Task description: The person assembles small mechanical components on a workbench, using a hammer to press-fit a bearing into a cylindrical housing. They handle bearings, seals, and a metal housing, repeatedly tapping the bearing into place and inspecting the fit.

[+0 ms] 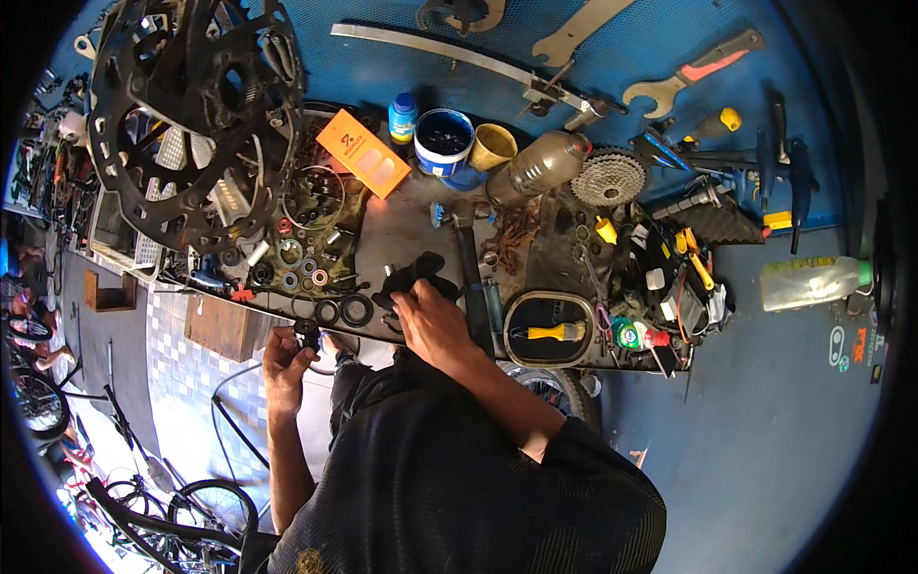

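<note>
My left hand (285,359) is below the front edge of the workbench (402,234), closed around a small black round part (307,331). My right hand (430,320) rests on the bench's front edge, fingers pressed on a black rag or glove (413,275). Two black rubber rings (344,310) lie on the bench edge between the two hands. A dark hammer (469,268) lies just right of my right hand.
Small bearings and rings (296,268) crowd the bench at left under a large black sprocket cluster (196,105). An orange box (363,153), blue tub (444,142), brown bottle (540,165), cassette (609,177) stand behind. An oval tray with a yellow-handled tool (550,332) sits right. Wrenches hang on the blue wall (660,91). Bicycles (172,507) stand below left.
</note>
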### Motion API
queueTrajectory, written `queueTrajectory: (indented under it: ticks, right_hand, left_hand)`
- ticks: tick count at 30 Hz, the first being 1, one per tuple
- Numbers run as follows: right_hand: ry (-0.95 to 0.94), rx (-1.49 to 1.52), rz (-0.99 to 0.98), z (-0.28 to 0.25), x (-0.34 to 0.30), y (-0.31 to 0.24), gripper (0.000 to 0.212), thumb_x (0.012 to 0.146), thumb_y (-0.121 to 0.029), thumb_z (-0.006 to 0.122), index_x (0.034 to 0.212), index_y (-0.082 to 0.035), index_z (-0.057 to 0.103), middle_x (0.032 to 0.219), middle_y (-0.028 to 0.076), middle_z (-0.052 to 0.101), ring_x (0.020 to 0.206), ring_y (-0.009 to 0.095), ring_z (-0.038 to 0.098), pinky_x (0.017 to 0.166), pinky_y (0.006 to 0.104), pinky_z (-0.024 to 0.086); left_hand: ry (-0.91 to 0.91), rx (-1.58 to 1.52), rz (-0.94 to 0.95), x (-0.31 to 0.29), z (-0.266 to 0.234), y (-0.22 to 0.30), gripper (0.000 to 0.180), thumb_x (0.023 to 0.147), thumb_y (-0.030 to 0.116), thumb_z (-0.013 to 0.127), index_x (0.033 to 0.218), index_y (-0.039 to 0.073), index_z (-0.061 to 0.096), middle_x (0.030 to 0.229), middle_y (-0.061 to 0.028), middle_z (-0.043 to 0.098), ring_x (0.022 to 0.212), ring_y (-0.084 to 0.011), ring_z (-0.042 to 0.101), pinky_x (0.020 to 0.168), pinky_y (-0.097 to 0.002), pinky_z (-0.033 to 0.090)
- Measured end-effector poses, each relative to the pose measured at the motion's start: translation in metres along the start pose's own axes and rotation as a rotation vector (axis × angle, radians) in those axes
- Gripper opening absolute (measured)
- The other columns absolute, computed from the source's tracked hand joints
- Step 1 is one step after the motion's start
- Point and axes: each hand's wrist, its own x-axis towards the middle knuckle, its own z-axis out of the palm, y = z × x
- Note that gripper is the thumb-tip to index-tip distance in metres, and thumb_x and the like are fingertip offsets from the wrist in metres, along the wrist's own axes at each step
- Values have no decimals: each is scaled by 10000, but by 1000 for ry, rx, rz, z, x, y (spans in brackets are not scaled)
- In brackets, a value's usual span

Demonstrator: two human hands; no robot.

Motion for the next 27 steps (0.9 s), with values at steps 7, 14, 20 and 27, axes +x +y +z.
queueTrajectory:
  ticks: [7, 14, 20, 27]
  right_hand:
    - [303, 34, 86, -12, 32, 25, 210, 1032, -237, 706, 902, -84, 642, 874, 95, 580, 705, 307, 662, 615, 415, 558]
    - [398, 138, 223, -40, 65, 36, 572, 764, -523, 903, 668, -51, 595, 756, 83, 580, 629, 308, 582, 584, 442, 471]
    - [477, 526, 202, -105, 104, 51, 261, 918, -267, 874, 908, -31, 764, 819, 88, 733, 750, 136, 637, 698, 335, 512]
    - [597, 450, 108, -153, 123, 58, 220, 1051, -233, 718, 1028, -15, 739, 983, 148, 752, 883, 294, 730, 788, 383, 552]
  left_hand:
    - [-29, 26, 8, -3, 3, 2, 309, 907, 12, 766, 1134, 77, 566, 894, 45, 523, 841, -86, 565, 820, -293, 558]
    - [-19, 10, -4, -6, 14, 3, 361, 916, 4, 764, 1197, 75, 551, 961, 29, 579, 871, -90, 569, 850, -302, 555]
    - [-35, 28, 6, -9, 16, -1, 330, 906, 36, 786, 1151, 80, 568, 931, 20, 573, 876, -105, 611, 820, -312, 565]
    - [0, -23, 9, -14, 15, -5, 351, 905, 18, 779, 1167, 84, 556, 926, 24, 578, 894, -117, 630, 827, -317, 574]
